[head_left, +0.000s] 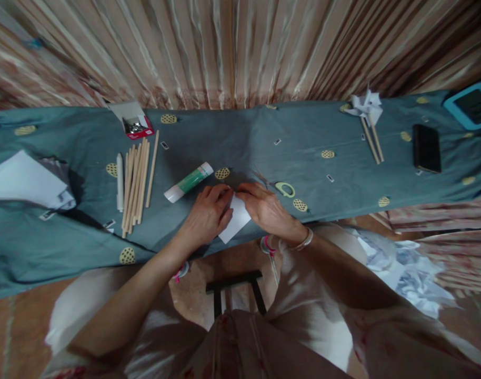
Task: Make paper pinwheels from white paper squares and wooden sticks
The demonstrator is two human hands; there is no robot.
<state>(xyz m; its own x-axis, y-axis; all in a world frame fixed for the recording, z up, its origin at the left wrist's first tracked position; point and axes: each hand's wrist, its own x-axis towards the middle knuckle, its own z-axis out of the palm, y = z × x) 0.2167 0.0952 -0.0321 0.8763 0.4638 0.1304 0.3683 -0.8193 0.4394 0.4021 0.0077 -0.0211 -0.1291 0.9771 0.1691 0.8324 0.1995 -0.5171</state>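
Observation:
A small white piece of paper (236,221) lies near the front edge of the cloth-covered table, between my two hands. My left hand (209,213) has its curled fingers on the paper's left side and far corner. From the other side, my right hand (266,208) pinches the paper close to the same corner; the fingertips of both hands nearly meet and partly hide it. A green-and-white glue stick (189,182) lies left of my left hand. Just beyond my right hand are scissors (283,189) with light green handles.
To the left are several wooden sticks (136,184), a white pen (120,181), an open red box (141,129) of metal pieces and a paper stack (25,181). Paper pinwheels (367,108) on sticks, a black phone (427,148) and a blue-framed tablet (471,105) lie right.

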